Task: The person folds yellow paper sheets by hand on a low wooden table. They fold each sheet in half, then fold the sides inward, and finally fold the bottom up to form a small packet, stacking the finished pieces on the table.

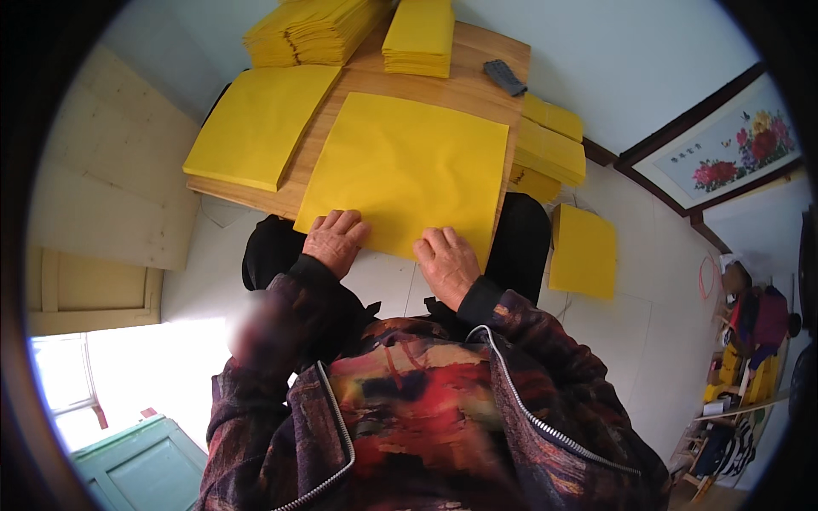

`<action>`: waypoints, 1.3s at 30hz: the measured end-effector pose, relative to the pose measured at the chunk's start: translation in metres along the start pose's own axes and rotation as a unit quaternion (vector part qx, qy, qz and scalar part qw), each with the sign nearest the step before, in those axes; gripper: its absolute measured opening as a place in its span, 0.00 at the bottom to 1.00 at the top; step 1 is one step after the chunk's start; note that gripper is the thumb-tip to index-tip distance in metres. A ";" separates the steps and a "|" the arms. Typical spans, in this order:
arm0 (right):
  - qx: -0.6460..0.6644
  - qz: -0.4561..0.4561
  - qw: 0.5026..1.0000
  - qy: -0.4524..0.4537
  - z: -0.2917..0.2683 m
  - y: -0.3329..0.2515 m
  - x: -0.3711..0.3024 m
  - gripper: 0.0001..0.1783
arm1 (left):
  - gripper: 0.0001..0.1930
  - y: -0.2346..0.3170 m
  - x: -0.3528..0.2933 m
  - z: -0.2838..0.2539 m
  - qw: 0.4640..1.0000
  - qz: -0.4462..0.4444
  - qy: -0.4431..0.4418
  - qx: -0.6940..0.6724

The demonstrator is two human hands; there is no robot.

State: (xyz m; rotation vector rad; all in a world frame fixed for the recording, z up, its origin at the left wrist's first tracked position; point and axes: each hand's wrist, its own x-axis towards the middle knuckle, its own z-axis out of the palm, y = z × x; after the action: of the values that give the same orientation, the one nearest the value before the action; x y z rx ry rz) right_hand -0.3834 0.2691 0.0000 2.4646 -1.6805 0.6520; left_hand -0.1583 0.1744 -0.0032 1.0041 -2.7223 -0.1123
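On the near part of the wooden table (486, 51) lies a large yellow sheet (407, 166), flat, its near edge hanging past the table's edge toward the person. The left hand (335, 241) rests on that near edge at the left corner, fingers bent and pressed down on the paper; the right hand (447, 262) lies on the same edge further right, fingers flat and spread, neither hand closed around anything. To the left of the sheet, just beside it, sits a flat pile of yellow sheets (260, 123) that juts over the table's left edge. At the far side stand two taller stacks (313, 32) and (419, 36), with a dark remote (504, 77) near the far right corner. More yellow piles (552, 145) crowd the right edge, and a single yellow piece (583, 251) lies lower on the pale floor. Bare wood shows between the sheet and the far stacks.
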 end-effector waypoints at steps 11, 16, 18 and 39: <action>0.101 0.064 0.991 -0.057 -0.016 0.000 0.003 0.03 | 0.07 -0.009 0.005 -0.015 0.997 0.007 -0.027 -0.075; 0.209 0.148 0.947 -0.195 -0.022 0.022 0.022 0.06 | 0.09 -0.002 0.019 -0.017 0.999 0.008 0.010 -0.035; 0.256 0.152 0.931 -0.211 -0.022 0.029 0.030 0.08 | 0.12 0.003 0.022 -0.015 0.999 0.019 0.024 -0.012; 0.258 0.376 0.885 0.094 -0.045 0.092 -0.030 0.17 | 0.28 -0.109 0.053 0.005 0.965 -0.218 0.078 -0.121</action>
State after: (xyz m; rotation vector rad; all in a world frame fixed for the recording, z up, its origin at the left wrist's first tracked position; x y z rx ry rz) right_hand -0.4894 0.2732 0.0137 1.7989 -2.6370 1.5280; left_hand -0.1295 0.0573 -0.0143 1.4467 -2.2395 -0.4104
